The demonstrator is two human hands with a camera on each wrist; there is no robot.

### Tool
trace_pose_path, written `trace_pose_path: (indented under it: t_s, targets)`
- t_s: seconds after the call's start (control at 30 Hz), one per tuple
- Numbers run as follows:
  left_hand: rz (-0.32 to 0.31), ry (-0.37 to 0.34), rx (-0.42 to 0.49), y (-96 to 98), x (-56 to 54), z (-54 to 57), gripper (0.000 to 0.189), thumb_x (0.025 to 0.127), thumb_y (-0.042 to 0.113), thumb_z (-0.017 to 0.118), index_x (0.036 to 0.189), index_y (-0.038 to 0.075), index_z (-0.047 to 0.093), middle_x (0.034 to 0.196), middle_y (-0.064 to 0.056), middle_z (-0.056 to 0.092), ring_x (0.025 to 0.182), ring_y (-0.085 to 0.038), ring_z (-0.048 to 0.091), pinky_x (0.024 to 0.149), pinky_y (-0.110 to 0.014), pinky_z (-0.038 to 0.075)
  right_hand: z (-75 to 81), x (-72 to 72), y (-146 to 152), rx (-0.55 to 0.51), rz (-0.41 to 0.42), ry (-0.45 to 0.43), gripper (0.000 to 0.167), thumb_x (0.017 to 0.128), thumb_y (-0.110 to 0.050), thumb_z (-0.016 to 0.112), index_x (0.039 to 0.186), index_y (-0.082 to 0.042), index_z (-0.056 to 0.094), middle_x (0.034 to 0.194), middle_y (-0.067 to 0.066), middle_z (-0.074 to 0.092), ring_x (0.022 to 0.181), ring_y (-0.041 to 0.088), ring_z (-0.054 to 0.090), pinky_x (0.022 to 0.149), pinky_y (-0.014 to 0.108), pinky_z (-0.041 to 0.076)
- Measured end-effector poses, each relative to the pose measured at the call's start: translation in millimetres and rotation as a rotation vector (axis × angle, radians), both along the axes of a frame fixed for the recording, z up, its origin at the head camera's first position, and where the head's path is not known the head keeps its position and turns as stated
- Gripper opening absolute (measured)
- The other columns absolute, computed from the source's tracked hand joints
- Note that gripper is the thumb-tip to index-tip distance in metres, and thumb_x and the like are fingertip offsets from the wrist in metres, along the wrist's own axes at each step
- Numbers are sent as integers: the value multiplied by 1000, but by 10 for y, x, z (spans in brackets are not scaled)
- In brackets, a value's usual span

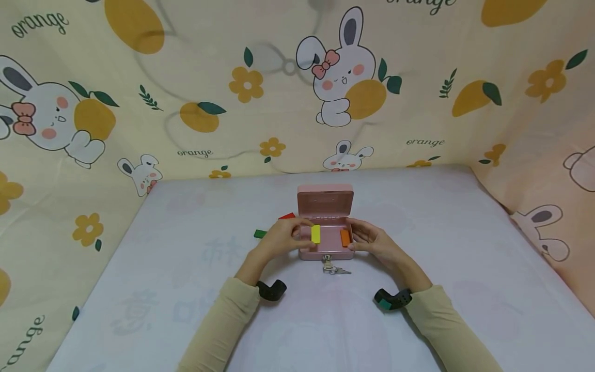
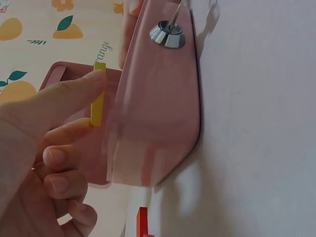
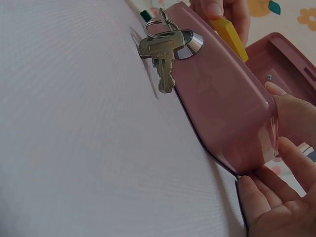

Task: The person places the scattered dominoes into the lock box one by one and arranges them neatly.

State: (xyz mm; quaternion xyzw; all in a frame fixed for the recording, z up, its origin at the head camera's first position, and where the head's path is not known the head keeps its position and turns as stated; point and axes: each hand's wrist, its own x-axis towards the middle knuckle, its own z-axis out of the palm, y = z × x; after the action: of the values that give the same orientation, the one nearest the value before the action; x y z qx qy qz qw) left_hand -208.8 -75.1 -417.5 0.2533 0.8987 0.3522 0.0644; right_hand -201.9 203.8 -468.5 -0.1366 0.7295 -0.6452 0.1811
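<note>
A pink metal cash box (image 1: 331,242) stands with its lid raised at the back. My left hand (image 1: 281,238) pinches a yellow block (image 2: 98,101) by its ends, between thumb and finger, over the left part of the box. At the box's right side my right hand (image 1: 378,245) grips the wall, thumb at the rim and fingers against the outer side. Inside, by the right wall, an orange block (image 1: 345,237) leans upright. From the front lock (image 3: 190,45) hang keys (image 3: 163,54) on a ring.
A red block (image 1: 287,216) and a green block (image 1: 260,234) lie on the white tabletop (image 1: 162,279) left of the box, partly behind my left hand. A printed cloth (image 1: 279,119) with rabbits and oranges hangs behind the table and along its sides.
</note>
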Motion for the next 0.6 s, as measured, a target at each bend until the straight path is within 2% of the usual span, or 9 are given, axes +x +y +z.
trace_pose_path:
  t_s: [0.37,0.6]
  targets:
    - [26,-47,-36,125,47,23,47,79,31,79,121,17,65,73,-4,42,72,-13,42,60,-20,31,-13,0,1,-8,4,-10,72,89,-4,65,150,0,27,159,22,22,147,40,22,99,8,39]
    - [8,-27,-37,194,35,17,47,78,34,79,120,18,65,73,-1,40,74,-13,42,60,-20,31,-7,4,6,-7,8,1,73,89,-7,66,150,-1,26,159,22,22,147,41,22,101,11,39]
